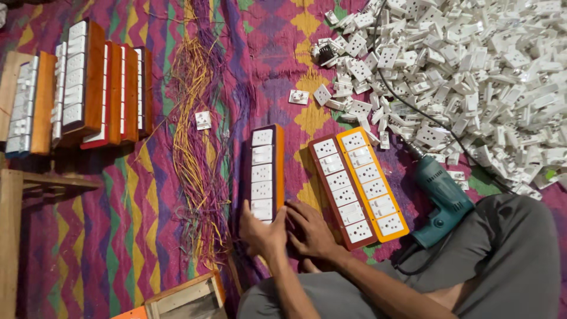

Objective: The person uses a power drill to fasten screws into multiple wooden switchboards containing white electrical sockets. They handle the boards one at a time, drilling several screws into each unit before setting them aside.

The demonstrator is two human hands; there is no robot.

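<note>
An orange-edged extension board (264,168) with a row of white sockets and switches lies on the patterned cloth in front of me. My left hand (260,230) grips its near end. Right beside it, my right hand (309,229) rests with fingers curled against the board's near right corner; whether it holds anything small is hidden. Two more boards, one brown-edged (341,190) and one yellow-edged (373,184), lie side by side just to the right of my hands.
A teal power drill (440,198) with a black cord lies by my knee at right. A big heap of white sockets (472,71) fills the upper right. Yellow and purple wires (198,153) lie to the left. Finished boards (88,88) stand at far left; a wooden box (186,295) sits near.
</note>
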